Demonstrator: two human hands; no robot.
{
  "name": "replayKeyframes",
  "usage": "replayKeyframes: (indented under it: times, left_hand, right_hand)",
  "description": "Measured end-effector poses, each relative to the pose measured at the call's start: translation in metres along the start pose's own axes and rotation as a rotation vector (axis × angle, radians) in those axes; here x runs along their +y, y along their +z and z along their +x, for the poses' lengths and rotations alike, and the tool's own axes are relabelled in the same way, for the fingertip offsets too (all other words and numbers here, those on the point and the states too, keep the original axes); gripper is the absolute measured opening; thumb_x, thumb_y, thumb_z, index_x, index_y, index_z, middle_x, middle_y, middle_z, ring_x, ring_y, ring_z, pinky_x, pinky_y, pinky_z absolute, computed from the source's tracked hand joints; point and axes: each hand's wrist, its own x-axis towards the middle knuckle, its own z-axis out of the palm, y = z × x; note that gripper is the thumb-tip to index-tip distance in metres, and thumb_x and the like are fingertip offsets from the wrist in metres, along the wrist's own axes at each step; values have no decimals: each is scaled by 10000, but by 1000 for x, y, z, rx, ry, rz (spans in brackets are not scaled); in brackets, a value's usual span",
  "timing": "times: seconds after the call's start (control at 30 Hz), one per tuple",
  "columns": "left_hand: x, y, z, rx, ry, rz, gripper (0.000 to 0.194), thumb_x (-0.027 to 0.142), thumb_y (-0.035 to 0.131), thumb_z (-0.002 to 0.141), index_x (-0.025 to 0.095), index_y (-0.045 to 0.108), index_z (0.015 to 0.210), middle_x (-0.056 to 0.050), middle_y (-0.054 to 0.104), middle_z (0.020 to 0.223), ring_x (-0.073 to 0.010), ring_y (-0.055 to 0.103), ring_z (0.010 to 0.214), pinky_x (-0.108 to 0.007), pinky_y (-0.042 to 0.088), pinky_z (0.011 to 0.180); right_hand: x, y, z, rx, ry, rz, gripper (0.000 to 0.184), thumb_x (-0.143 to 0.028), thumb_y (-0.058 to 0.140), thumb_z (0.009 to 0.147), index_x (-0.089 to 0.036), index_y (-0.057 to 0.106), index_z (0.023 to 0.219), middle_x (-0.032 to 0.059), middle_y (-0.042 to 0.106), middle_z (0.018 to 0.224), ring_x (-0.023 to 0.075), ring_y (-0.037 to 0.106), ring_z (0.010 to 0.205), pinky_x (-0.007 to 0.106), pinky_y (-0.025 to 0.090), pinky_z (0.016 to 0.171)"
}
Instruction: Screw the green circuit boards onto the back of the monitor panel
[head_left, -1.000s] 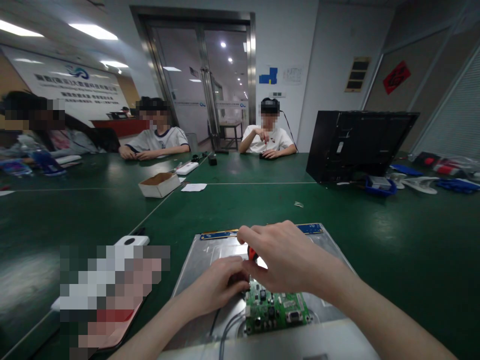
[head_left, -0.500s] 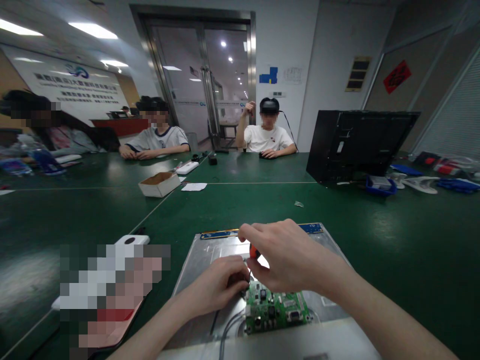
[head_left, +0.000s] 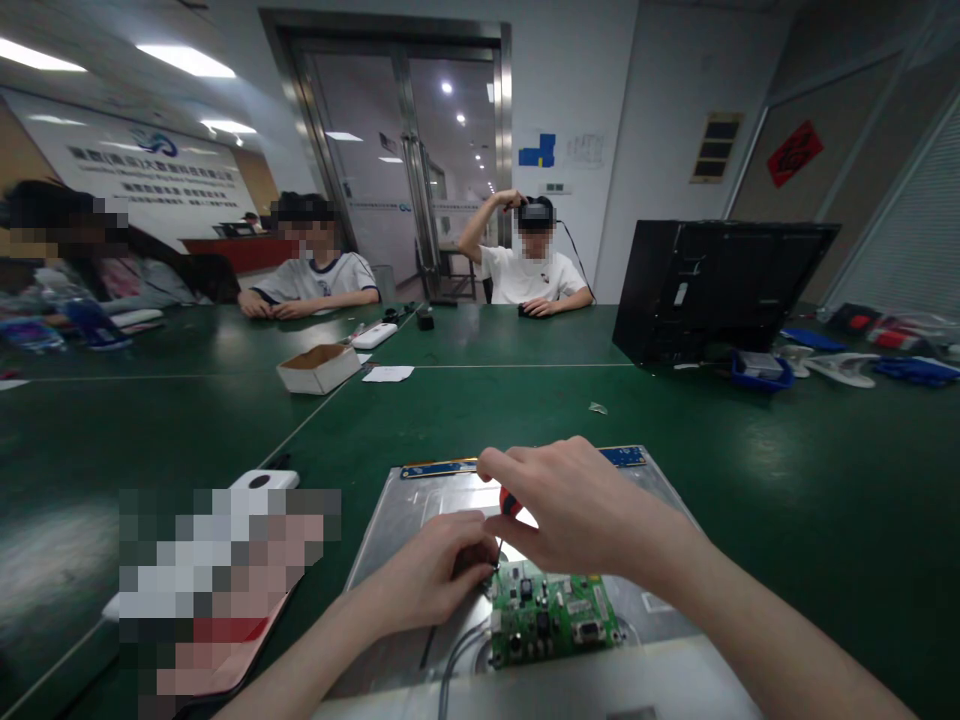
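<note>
In the head view a green circuit board (head_left: 553,612) lies on a silver metal panel (head_left: 420,500) in front of me. My right hand (head_left: 574,505) is closed around the red-orange handle of a screwdriver (head_left: 508,502). Its thin shaft points down to the board's upper left corner. There my left hand (head_left: 439,565) rests with its fingers pinched together beside the shaft; what they hold, if anything, is hidden. A grey cable (head_left: 450,665) curves along the board's left side. Across the panel's far edge runs a narrow blue circuit strip (head_left: 439,469), partly covered by my right hand.
Left of the panel lie a white device (head_left: 259,482) and a pinkish flat item (head_left: 225,665), both partly blurred. Farther off are an open box (head_left: 319,372), a paper (head_left: 388,374) and a black monitor (head_left: 724,290). Several people sit around the green table (head_left: 480,410).
The screwdriver handle has turned slightly in my right hand, and more of its shaft shows. My left hand stays put. The person opposite has raised a hand to their headset.
</note>
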Motion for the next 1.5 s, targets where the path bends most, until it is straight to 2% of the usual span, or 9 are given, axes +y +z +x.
replayKeyframes:
  times: [0.13, 0.37, 0.6, 0.73, 0.8, 1.03, 1.13, 1.3, 1.5]
  left_hand:
    - [0, -1, -1, 4, -2, 7, 97, 130, 557, 881, 176, 642, 894, -31, 668, 855, -156, 578, 697, -256, 448, 624]
    - [-3, 1, -1, 6, 2, 12, 89, 171, 563, 902, 171, 648, 879, -36, 673, 835, -172, 589, 734, -269, 471, 664]
    - [0, 0, 0, 20, 13, 15, 93, 144, 568, 878, 174, 642, 926, -38, 677, 881, -168, 598, 731, -264, 451, 653]
    - [-1, 1, 0, 11, 12, 22, 77, 170, 570, 895, 171, 645, 875, -29, 670, 834, -164, 588, 701, -258, 433, 630]
    - [-2, 1, 0, 12, 13, 23, 82, 178, 571, 899, 170, 639, 855, -25, 668, 810, -169, 591, 702, -261, 432, 631]
    - [-3, 1, 0, 28, 28, 38, 91, 140, 574, 877, 175, 646, 920, -35, 694, 873, -181, 613, 749, -275, 444, 668]
    - [-4, 2, -1, 23, 23, 42, 81, 155, 567, 890, 173, 646, 902, -34, 692, 858, -176, 609, 724, -269, 444, 648]
    - [-6, 3, 0, 13, 22, 49, 99, 189, 563, 911, 173, 648, 862, -39, 696, 844, -190, 620, 760, -279, 456, 674]
    - [-4, 3, 0, 21, 35, 60, 87, 175, 565, 901, 177, 652, 905, -44, 699, 885, -191, 615, 767, -285, 462, 681]
  right_hand:
    - [1, 2, 1, -8, 21, -14, 149, -307, 586, 934, -184, 544, 1008, 17, 735, 841, 145, 595, 606, 282, 171, 491]
    - [0, 0, 1, 1, -38, 10, 151, -201, 544, 867, -178, 518, 1015, 20, 696, 870, 136, 554, 592, 282, 194, 479]
    - [2, 0, 2, -18, 7, 19, 156, -331, 617, 924, -197, 548, 966, 6, 734, 838, 142, 593, 621, 285, 187, 501]
    - [2, 0, 1, -4, -8, 21, 80, -247, 565, 915, -191, 545, 969, 6, 717, 848, 130, 567, 610, 280, 191, 499]
    - [1, -1, 0, -8, -33, 26, 114, -224, 553, 885, -186, 536, 992, 10, 695, 855, 125, 539, 593, 275, 197, 492]
    - [2, 1, 0, -8, -23, 21, 122, -318, 610, 926, -209, 557, 941, 2, 711, 828, 129, 558, 610, 280, 191, 512]
    - [2, 1, 0, 0, -25, 22, 60, -263, 554, 936, -205, 558, 950, 1, 708, 823, 122, 543, 600, 281, 183, 509]
    - [1, -2, -1, -17, -57, 49, 220, -239, 574, 862, -185, 537, 1072, 25, 703, 894, 128, 535, 600, 276, 195, 502]
    - [2, 0, 1, -11, -29, 59, 66, -274, 560, 931, -209, 561, 941, 3, 726, 874, 136, 581, 649, 281, 204, 526]
